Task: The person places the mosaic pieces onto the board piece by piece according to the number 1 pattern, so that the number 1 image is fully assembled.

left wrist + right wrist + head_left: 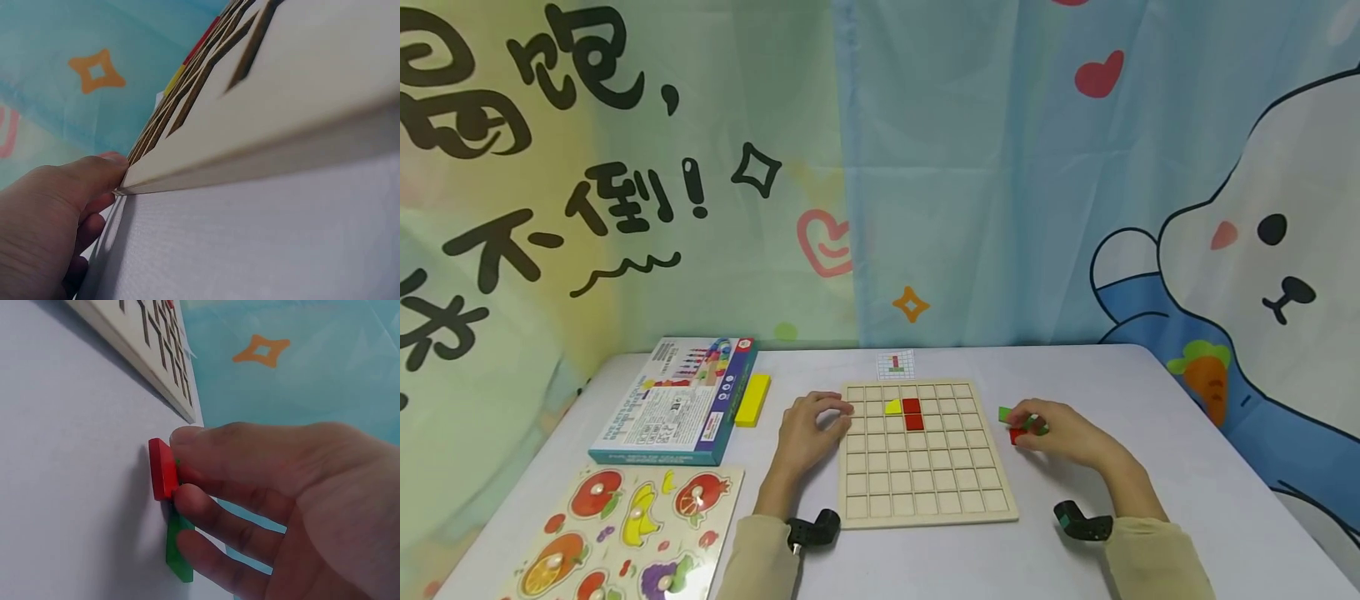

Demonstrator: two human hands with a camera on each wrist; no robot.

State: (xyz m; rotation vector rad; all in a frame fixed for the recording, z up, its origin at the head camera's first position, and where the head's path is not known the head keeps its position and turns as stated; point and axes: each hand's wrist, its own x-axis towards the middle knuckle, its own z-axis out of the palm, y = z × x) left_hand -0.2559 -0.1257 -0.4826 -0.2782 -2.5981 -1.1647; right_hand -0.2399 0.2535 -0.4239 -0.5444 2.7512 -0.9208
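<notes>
A wooden grid board lies at mid-table, with a yellow tile and two red squares set in its upper cells. My left hand holds the board's left edge, its fingers bent and the fingertips right at the rim. Right of the board, my right hand pinches small coloured tiles. In the right wrist view a red tile sits at the thumb and fingertips, with a green tile beneath the lower fingers. More green shows between the fingers, mostly hidden.
A small printed pattern card lies behind the board. On the left are a boxed set, a yellow block and a fruit puzzle board. A printed curtain hangs behind the table.
</notes>
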